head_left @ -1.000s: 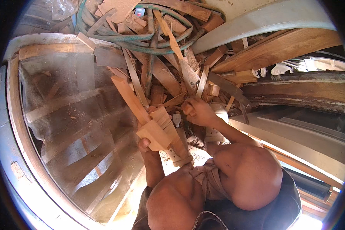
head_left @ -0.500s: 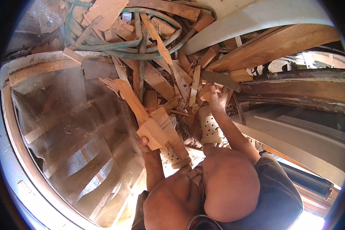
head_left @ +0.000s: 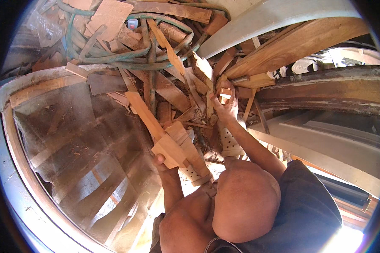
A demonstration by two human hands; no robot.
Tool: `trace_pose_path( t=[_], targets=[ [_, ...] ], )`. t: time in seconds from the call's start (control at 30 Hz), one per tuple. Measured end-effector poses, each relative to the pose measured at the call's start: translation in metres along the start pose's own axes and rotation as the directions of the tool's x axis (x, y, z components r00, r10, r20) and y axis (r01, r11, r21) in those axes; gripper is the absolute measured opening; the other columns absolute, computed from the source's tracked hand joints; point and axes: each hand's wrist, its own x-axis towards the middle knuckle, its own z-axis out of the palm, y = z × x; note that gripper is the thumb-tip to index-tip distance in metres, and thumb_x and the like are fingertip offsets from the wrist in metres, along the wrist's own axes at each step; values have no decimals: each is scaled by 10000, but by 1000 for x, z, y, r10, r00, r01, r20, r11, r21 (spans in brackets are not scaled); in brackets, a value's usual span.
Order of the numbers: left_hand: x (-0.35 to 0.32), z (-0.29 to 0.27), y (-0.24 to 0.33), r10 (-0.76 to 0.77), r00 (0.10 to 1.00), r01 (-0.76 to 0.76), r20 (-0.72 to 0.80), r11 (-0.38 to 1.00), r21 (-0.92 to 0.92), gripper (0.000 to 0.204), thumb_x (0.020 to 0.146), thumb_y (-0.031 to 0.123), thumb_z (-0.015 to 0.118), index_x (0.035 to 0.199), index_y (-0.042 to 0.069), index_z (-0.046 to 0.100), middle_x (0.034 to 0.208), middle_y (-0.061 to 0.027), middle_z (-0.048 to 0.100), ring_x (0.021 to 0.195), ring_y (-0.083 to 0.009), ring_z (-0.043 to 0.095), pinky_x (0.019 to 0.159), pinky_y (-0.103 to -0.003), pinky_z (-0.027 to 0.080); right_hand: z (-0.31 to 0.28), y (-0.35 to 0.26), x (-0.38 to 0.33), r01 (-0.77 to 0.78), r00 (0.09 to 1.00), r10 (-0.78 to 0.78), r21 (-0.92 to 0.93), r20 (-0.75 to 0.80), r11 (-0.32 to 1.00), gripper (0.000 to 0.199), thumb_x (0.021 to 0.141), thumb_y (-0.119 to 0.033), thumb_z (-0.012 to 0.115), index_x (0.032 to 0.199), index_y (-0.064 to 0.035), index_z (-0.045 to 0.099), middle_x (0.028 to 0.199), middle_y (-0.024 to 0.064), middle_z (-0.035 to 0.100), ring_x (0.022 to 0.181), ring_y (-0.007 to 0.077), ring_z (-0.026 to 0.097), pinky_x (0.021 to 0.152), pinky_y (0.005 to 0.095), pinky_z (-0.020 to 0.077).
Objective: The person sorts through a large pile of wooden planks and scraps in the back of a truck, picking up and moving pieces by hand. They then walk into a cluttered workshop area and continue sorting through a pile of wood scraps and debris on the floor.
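My left hand (head_left: 161, 162) is closed on a stack of wood offcuts (head_left: 169, 151), its thumb showing at the lower edge and its other fingers mostly hidden. The stack has a squarish block on top and rests over my left leg and the clog (head_left: 194, 175). Farther right, my right hand (head_left: 226, 109) reaches into the scrap pile with thumb and fingers curled around a small pale wood block (head_left: 226, 93). Just beyond it, a brightly lit jagged wood piece (head_left: 203, 65) leans upward. A second perforated clog (head_left: 231, 141) is partly beneath my right forearm.
Coiled green hose (head_left: 131, 63) lies among scraps at the far left. A mesh-covered wooden frame (head_left: 23, 152) stands along the left. Long planks (head_left: 299, 44) and a pale curved panel (head_left: 278, 27) close in the right side. A long narrow offcut (head_left: 144, 111) extends beyond the stack.
My right hand has moved slightly left; the dark flat board at its fingers no longer lies there, and a small block shows in its grip. A lit jagged piece now stands beyond. My left hand keeps its stack.
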Motion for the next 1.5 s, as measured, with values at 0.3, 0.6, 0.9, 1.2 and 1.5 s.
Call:
trace_pose_path(
  t=[0.3,0.6,0.9,1.2,1.5],
  targets=[
    [-9,-1,2,-24,998,27,-61,998,50,977,633,420,792,1360,-82,378,1235,-239,552,1105,-356,598,928,-464,522,-8,-21,-2,324,946,-301,-305,122,895,1183,692,-513,800,1540,-148,60,1507,306,171,1372,520,219,1091,564,336],
    [0,35,0,-75,993,80,-88,995,55,982,575,406,819,1375,26,396,1142,-97,578,1042,-251,604,881,-374,536,-22,-16,-4,310,926,-221,-285,305,907,1185,673,-437,804,1540,-133,56,1507,278,176,1389,495,233,1073,544,382],
    [30,5,-26,-230,970,242,-78,949,203,829,690,289,783,1365,1,397,1146,-124,599,1019,-243,627,865,-369,548,-19,-8,8,480,876,-453,-369,164,796,1166,677,-374,835,1521,-101,78,1428,295,273,1309,486,339,1062,543,372],
    [76,-6,-84,-347,935,277,75,844,460,811,744,196,771,1398,12,329,1200,-104,539,1108,-205,556,923,-344,489,-21,0,12,527,849,-494,-227,190,819,1149,596,-224,901,1487,-107,185,1433,257,313,1295,470,383,1034,498,416],
    [87,-2,-84,-428,903,350,44,790,503,789,736,245,785,1365,-1,377,1169,-96,557,1072,-191,572,917,-332,483,-29,-6,29,645,749,-637,18,181,764,964,669,-161,842,1469,-218,306,1542,205,187,1354,467,340,1073,521,397]
  ],
)
